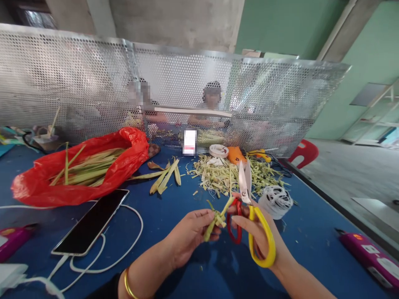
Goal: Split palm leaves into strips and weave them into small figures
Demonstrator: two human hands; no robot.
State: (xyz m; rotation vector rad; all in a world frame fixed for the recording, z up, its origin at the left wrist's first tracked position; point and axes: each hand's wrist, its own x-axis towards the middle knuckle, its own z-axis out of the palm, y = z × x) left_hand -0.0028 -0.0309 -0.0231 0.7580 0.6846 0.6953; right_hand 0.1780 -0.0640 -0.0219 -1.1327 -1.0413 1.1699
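My left hand [195,232] pinches a small knotted or woven piece of pale green leaf strips [218,220] between thumb and fingers. A strip end rises from the piece toward my right hand [260,232]. Hooked over that hand is a pair of scissors [246,191], one handle loop yellow and the other red, with the blades pointing up and away from me, slightly apart. My right thumb and fingertips come close to the leaf strip; whether they grip it is hard to see behind the red loop.
A red plastic bag [84,193] of long leaf strips lies at left, beside a phone [92,224] with white cables. Loose strips [166,178], a heap of leaf trimmings [215,178], and a white twine roll [276,202] lie ahead. A perforated metal screen [183,74] stands behind, two people beyond it.
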